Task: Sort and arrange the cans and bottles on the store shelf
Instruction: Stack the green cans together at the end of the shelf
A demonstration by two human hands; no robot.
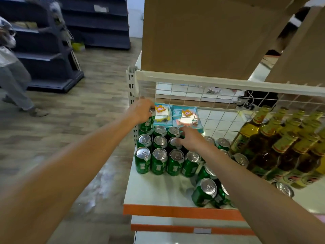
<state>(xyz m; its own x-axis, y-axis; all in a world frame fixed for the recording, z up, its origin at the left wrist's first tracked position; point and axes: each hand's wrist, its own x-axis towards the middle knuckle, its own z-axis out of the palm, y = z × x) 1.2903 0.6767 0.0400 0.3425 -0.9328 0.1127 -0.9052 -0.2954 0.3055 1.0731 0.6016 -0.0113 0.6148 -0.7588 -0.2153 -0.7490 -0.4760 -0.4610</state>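
Several green cans (159, 162) stand in rows on the left part of the white shelf (158, 191). My left hand (140, 110) grips the top of a green can (147, 123) raised above the back left corner of the rows. My right hand (190, 138) lies over cans in the back rows, fingertips touching a can top (174, 141). More green cans (204, 191) stand loosely and tilted near the shelf's front. Amber bottles with yellow caps (274, 147) crowd the right side.
A white wire grid (219, 97) backs the shelf, with blue snack packs (184, 117) behind the cans. Large cardboard boxes (202, 32) sit above. Dark shelving (44, 50) and a person (12, 71) are across the wooden floor on the left.
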